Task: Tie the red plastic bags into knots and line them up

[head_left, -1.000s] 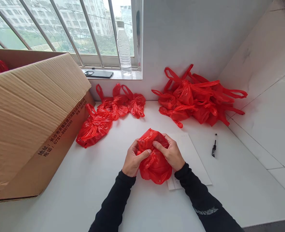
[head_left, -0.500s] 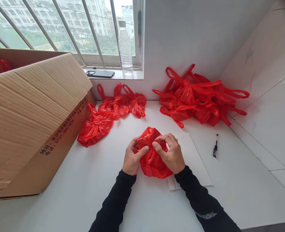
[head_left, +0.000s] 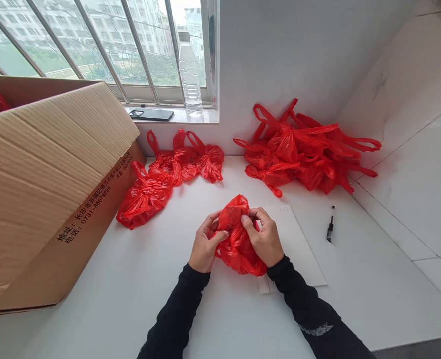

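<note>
A crumpled red plastic bag (head_left: 236,238) is held between both hands just above the white table (head_left: 130,284). My left hand (head_left: 204,245) grips its left side with the thumb pressed into the plastic. On the bag's right side my right hand (head_left: 264,239) has its fingers curled and pinching the bag's top. Both fingers sets are closed on the plastic. A white sheet of paper (head_left: 298,249) lies under and to the right of my right hand.
A large open cardboard box (head_left: 44,184) fills the left side. Tied red bags (head_left: 168,177) lie beside it, and a bigger heap of red bags (head_left: 306,152) sits at the back right. A black marker (head_left: 331,230) lies to the right. A water bottle (head_left: 190,75) and phone (head_left: 151,114) rest on the windowsill.
The bag has been squeezed smaller and more bunched. My right hand's fingers have moved up to pinch the bag's top. Both hands stay in about the same place.
</note>
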### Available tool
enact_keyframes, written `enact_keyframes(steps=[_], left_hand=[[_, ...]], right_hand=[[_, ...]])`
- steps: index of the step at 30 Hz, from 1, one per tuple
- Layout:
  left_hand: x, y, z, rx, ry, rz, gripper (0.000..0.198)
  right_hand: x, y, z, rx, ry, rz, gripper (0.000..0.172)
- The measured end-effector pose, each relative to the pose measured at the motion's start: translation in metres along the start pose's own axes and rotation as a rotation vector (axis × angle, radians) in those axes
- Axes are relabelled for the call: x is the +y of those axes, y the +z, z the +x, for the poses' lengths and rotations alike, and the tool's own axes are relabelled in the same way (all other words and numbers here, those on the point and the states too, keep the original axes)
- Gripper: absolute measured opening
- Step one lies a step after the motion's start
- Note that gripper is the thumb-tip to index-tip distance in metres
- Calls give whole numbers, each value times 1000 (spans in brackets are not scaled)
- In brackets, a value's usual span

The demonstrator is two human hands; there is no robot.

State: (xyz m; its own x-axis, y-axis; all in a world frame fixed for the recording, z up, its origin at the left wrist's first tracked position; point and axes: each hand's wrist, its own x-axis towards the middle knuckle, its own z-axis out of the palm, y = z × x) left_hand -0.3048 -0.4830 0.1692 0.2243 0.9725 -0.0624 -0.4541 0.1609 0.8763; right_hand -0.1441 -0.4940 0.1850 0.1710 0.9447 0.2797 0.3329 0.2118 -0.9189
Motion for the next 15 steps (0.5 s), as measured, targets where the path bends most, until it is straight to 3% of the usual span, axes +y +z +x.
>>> enact_keyframes(steps=[8,15], left_hand=[[-1,0,-1,43,42,115,49],[-2,-1,1,88,47,76,47]], right_hand=[[-3,1,0,-156,61,64,25],[0,0,2,-171,86,185,20]])
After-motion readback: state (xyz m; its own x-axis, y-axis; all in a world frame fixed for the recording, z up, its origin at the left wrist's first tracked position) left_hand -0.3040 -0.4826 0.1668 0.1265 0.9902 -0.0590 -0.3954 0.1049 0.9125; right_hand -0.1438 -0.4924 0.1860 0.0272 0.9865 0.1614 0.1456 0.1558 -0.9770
